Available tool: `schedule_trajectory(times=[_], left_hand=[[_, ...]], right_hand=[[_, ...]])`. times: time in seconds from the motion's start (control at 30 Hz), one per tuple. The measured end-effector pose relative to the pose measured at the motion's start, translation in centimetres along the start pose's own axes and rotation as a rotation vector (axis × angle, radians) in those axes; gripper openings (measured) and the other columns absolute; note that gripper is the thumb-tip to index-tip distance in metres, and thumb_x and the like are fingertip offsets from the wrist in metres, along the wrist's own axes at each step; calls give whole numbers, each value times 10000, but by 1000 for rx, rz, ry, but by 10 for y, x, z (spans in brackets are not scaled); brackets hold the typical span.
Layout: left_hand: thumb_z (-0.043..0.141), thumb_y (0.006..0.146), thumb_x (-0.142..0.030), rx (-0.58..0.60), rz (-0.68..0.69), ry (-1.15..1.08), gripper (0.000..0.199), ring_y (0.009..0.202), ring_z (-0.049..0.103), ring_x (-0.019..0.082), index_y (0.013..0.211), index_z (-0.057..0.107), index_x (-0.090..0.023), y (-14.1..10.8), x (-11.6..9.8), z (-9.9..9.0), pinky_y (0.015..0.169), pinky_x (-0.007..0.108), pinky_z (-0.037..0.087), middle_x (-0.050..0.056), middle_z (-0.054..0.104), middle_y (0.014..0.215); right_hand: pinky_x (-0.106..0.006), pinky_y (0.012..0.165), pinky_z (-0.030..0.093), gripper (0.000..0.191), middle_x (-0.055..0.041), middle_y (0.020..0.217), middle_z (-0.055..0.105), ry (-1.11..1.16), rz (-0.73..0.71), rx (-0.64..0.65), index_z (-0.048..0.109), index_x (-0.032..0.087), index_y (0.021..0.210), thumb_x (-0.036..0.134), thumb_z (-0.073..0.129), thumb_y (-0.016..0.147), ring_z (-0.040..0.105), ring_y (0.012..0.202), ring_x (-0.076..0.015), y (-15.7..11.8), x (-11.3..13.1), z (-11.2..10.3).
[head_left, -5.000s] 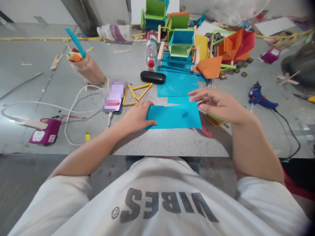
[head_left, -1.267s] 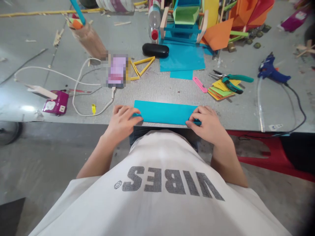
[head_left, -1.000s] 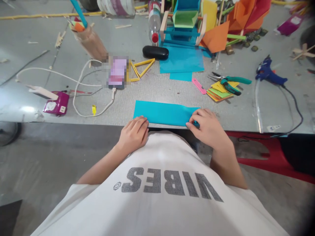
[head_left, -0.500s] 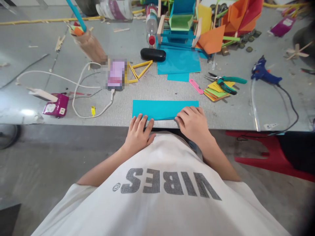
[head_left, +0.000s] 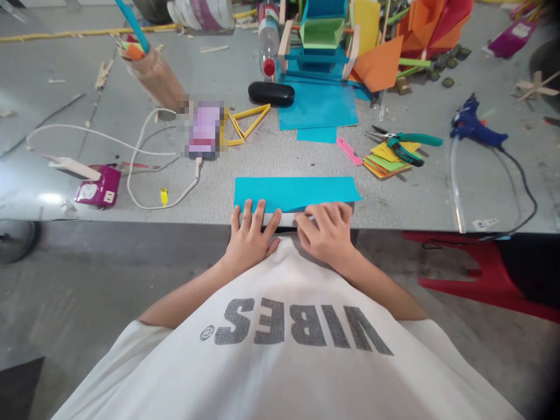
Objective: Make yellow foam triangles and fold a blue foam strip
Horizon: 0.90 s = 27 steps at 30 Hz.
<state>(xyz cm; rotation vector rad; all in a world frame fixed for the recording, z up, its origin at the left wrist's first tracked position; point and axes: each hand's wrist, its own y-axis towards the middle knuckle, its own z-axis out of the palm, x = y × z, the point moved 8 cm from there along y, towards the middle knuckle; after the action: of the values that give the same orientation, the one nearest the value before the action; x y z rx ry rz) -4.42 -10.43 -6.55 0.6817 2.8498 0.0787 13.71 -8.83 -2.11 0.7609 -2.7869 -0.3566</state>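
A long blue paper strip (head_left: 289,191) lies along the front edge of the grey table, its right end lifted a little at the corner. My left hand (head_left: 254,233) rests with spread fingertips on the strip's lower left edge. Bent fingers mark my right hand (head_left: 326,230), which is at the strip's lower edge, right of centre; whether it pinches the paper is hidden. Beyond the strip are a pink cutter (head_left: 349,151) and a larger blue sheet (head_left: 319,111).
Green-handled pliers (head_left: 405,146) lie on coloured paper squares (head_left: 385,168). A blue glue gun (head_left: 476,125) stands at the right. At the left are a phone (head_left: 205,131) with a white cable and a purple box (head_left: 98,186). Blue and orange paper models fill the back.
My right hand has slid left and slightly toward my body along the strip's edge. The strip's lower right corner has risen and spread outward. My left hand has barely moved.
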Motion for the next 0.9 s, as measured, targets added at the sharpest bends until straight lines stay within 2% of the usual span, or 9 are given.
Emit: schedule_trajectory(times=[0.1,0.17,0.3,0.47,0.67,0.9], left_hand=[[629,1115,-597,-14,6,-1,748,1732,363,573,1794,484,-320,-1,0,1,1372,861,227,230,435,1856],[645,1109,-593,-23,2,0,753,1739,361,557,1796,478,-335,-1,1,1,1384,846,226,213,446,1855],[657,1103,-596,-17,-8,-7,754,1739,359,557,1792,488,-342,0,2,1,1388,843,226,205,452,1854],[654,1106,-600,6,-17,-13,754,1741,354,560,1797,482,-352,1,1,1,1386,850,210,209,436,1862],[632,1116,-593,2,-8,-4,729,1736,347,582,1779,512,-314,1,-1,0,1374,858,216,240,424,1859],[662,1104,-584,9,-17,-34,724,1747,325,576,1777,510,-363,2,0,-1,1378,862,191,211,426,1867]], right_hand=[[-507,1011,362,432,-124,1181,784,53,-81,96,771,308,1501,388,492,1181,615,1083,-319,-9,15,20],[-488,958,362,515,-141,1177,764,63,-82,127,692,286,1632,459,491,1191,603,1068,-327,-11,17,27],[-476,906,343,652,-152,1133,712,27,-50,145,546,275,1768,566,483,1188,580,1052,-337,-10,17,31],[-476,897,322,692,-163,1134,688,-4,-16,166,546,265,1769,624,455,1184,551,1049,-339,-10,15,29],[-467,872,318,667,-145,1091,692,-73,5,135,627,297,1703,664,417,1187,526,1017,-333,-14,7,20],[-455,850,299,627,-131,1063,670,-60,46,127,652,316,1675,648,462,1178,499,983,-320,-20,-2,17]])
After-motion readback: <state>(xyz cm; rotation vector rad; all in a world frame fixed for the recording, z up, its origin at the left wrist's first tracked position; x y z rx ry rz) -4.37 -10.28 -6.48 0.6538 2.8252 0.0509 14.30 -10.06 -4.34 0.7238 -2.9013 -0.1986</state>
